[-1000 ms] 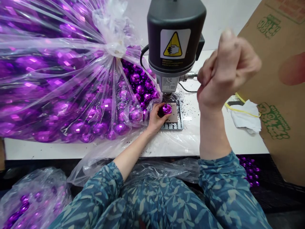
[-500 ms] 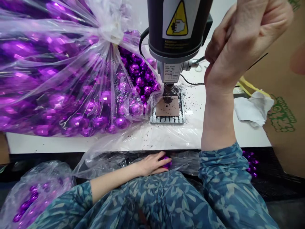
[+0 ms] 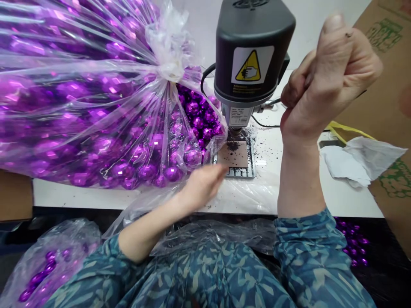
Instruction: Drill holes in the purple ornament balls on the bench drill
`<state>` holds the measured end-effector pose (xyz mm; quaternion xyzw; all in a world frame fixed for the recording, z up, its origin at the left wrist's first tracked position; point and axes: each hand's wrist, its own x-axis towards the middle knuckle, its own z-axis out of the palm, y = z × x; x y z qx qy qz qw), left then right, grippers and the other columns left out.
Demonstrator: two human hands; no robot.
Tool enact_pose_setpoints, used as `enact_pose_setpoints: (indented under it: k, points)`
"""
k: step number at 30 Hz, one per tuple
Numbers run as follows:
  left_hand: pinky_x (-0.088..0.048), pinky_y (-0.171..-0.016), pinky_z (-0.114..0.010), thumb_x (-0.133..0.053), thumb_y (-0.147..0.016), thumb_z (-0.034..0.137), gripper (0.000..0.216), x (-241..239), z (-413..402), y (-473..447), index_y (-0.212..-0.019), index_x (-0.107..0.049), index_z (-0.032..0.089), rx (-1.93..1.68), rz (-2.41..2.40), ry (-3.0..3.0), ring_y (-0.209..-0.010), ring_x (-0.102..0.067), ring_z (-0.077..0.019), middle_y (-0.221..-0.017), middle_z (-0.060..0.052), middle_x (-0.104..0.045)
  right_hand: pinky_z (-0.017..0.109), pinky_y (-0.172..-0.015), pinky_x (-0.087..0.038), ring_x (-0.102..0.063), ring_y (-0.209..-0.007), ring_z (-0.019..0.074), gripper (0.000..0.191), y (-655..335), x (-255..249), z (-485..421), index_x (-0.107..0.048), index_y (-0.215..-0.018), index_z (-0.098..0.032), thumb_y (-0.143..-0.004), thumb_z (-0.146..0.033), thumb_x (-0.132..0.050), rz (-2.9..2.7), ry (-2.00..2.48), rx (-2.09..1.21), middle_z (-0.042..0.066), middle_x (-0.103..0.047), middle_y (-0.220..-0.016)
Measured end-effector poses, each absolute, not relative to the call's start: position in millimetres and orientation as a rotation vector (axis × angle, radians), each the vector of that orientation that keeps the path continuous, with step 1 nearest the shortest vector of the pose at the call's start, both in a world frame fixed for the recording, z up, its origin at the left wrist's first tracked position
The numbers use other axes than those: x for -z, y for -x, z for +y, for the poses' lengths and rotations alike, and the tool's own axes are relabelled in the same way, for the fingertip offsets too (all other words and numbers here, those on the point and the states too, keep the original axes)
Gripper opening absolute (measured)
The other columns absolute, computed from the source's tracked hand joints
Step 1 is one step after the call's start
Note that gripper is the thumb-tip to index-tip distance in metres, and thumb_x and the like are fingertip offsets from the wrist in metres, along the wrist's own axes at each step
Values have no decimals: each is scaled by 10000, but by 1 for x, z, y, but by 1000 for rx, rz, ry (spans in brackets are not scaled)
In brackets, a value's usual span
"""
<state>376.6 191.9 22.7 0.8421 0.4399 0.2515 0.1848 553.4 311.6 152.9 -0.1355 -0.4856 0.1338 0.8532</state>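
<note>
One drill press [image 3: 253, 25] stands mid-counter [image 3: 83, 199], its single visible lever [image 3: 275, 102] gripped in my right hand [image 3: 334, 81], the fingers wrapped around it in a fist. Below its dark motor housing, which bears one yellow warning triangle [image 3: 248, 66], sit one slotted metal base [image 3: 248, 173] and, on top, one brown board [image 3: 239, 160] strewn with dark flakes [image 3: 236, 146]. My left hand [image 3: 204, 186], blurred by motion, is at the base's near left corner, fingers drawn together; I cannot tell whether they pinch anything.

Two clear plastic bags hold purple balls, too many to count in either. The larger bag [image 3: 171, 68], gathered at the neck, lies on the counter left of the press, bulging with faceted balls [image 3: 122, 169]; others show through a gap beside the neck. The smaller bag [image 3: 73, 239], below the counter at lower left, holds shiny purple balls [image 3: 35, 280]. A further cluster of purple balls [image 3: 355, 244] lies beneath the counter at right, its container unclear.

Two cardboard pieces flank the scene: a green-printed box [image 3: 398, 77] at right and plain cardboard [image 3: 16, 194] at left. One crumpled white cloth or paper [image 3: 345, 164] lies near my right forearm, beside a yellow strap [image 3: 349, 128].
</note>
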Motion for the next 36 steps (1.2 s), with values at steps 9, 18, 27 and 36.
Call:
enact_pose_setpoints:
  k: [9, 18, 27, 36]
  points:
    - [-521, -977, -516, -523, -854, 25, 475, -24, 327, -395, -1310, -615, 125, -296, 1895, -2361, -1257, -545, -409, -1370, -237, -578, 278, -419, -127, -223, -315, 50, 469, -553, -152, 307, -332, -541, -258, -928, -98, -541, -1044, 346, -278, -101, -332, -375]
    - [-491, -1043, -538, -568, -871, 93, 430, -18, 334, -392, -1294, -638, 135, -621, 1840, -2227, -1208, -598, -391, -1266, -227, -600, 257, -436, -169, -243, -328, 44, 488, -552, -151, 306, -282, -550, -245, -970, -100, -483, -1051, 423, -229, -106, -307, -394]
    - [-601, -839, -404, -499, -1004, 487, 448, -32, 236, -371, -1419, -507, 317, -1201, 997, -1198, -927, -710, -210, -1213, -86, -687, 264, -424, -156, -249, -323, 34, 570, -553, -150, 306, -267, -541, -238, -838, -520, -662, -1051, 393, -263, -109, -305, -393]
    - [-621, -860, -380, -576, -943, 477, 364, 11, 232, -398, -1148, -640, 183, -964, 831, -676, -891, -733, -206, -1079, -122, -756, 285, -419, -194, -233, -330, 40, 613, -550, -152, 303, -225, -554, -263, -908, -663, -528, -1072, 482, -166, -98, -266, -394]
